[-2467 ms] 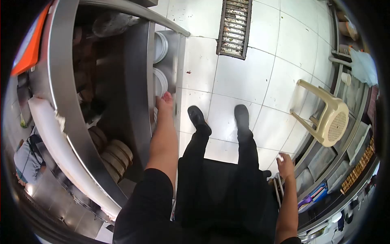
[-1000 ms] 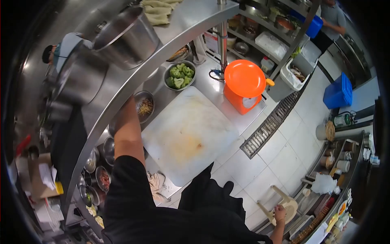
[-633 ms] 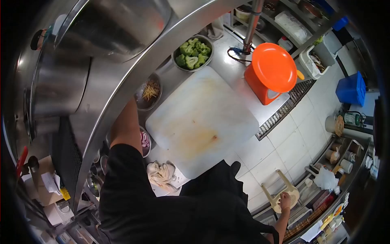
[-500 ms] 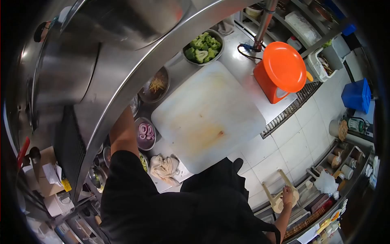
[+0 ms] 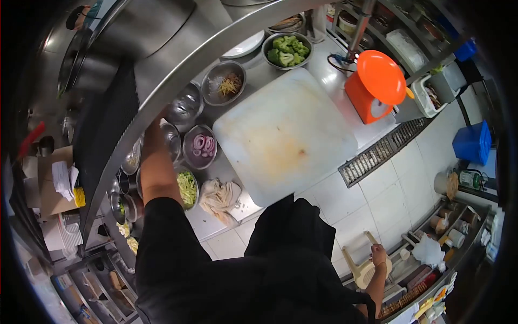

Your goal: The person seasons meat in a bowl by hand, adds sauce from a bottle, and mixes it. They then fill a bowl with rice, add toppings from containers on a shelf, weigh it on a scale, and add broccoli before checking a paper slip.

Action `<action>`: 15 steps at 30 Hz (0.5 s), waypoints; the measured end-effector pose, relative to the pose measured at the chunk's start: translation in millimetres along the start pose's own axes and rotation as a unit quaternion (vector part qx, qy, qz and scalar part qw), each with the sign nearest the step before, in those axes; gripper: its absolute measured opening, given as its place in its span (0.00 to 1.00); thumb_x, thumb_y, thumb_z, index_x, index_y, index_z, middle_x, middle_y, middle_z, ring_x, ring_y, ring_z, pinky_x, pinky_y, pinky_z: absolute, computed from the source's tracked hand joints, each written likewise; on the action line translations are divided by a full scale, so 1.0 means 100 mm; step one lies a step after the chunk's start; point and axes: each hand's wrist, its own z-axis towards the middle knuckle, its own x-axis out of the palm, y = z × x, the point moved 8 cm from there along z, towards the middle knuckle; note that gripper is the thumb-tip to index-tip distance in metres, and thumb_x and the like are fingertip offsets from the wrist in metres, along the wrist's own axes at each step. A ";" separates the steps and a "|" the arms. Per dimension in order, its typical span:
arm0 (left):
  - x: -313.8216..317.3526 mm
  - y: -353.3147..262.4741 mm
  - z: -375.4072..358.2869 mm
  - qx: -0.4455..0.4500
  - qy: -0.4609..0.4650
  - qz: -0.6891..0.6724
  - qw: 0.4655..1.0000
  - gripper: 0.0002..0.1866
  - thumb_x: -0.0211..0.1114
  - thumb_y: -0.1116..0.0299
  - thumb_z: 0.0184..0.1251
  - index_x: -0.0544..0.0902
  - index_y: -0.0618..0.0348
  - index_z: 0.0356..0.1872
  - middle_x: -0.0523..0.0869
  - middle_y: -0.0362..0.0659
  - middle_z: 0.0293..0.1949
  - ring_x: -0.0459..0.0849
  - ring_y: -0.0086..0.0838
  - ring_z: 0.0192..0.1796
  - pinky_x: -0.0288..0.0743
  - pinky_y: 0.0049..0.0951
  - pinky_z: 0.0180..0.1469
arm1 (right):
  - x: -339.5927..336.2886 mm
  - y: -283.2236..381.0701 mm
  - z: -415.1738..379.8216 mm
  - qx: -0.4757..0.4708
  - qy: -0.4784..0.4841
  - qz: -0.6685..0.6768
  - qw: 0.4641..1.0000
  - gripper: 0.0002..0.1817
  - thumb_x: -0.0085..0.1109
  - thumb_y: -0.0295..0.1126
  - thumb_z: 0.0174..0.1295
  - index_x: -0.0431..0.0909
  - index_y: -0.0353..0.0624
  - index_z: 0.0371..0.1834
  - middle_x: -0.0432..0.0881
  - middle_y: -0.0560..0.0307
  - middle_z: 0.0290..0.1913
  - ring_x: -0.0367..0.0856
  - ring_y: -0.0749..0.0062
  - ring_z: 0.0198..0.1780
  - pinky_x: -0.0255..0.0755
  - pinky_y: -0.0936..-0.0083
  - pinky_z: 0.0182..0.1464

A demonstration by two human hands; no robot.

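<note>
My left hand [image 5: 150,131] reaches up among the steel bowls at the back of the counter, and the rim of the steel shelf [image 5: 178,75] hides its fingers. Closest to it are an empty steel bowl [image 5: 186,105] and a bowl of red onion rings [image 5: 200,146]. A bowl of green shreds [image 5: 187,189] sits by my forearm. My right hand [image 5: 379,254] is down behind me, fingers curled over the seat of a beige plastic stool [image 5: 362,270]. A large white cutting board [image 5: 283,135] lies bare in front of me.
A bowl of broccoli [image 5: 286,49] and an orange scale [image 5: 377,81] stand beyond the board. A crumpled cloth [image 5: 220,197] lies at the counter's near edge. A floor drain grate [image 5: 380,154] and a blue crate [image 5: 472,143] are on the tiled floor.
I have risen from crouching at the low plate shelf to standing over the counter. My left arm moved from that shelf up to the bowls. My right hand went onto the stool.
</note>
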 end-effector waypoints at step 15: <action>-0.39 0.68 -1.47 -0.027 0.039 0.054 0.997 0.24 0.67 0.60 0.64 0.83 0.63 0.58 0.83 0.60 0.61 0.81 0.51 0.65 0.75 0.44 0.63 | -0.10 -0.92 -0.69 0.075 -0.017 0.095 0.993 0.16 0.61 0.37 0.72 0.79 0.44 0.59 0.83 0.52 0.48 0.84 0.65 0.32 0.81 0.66 0.27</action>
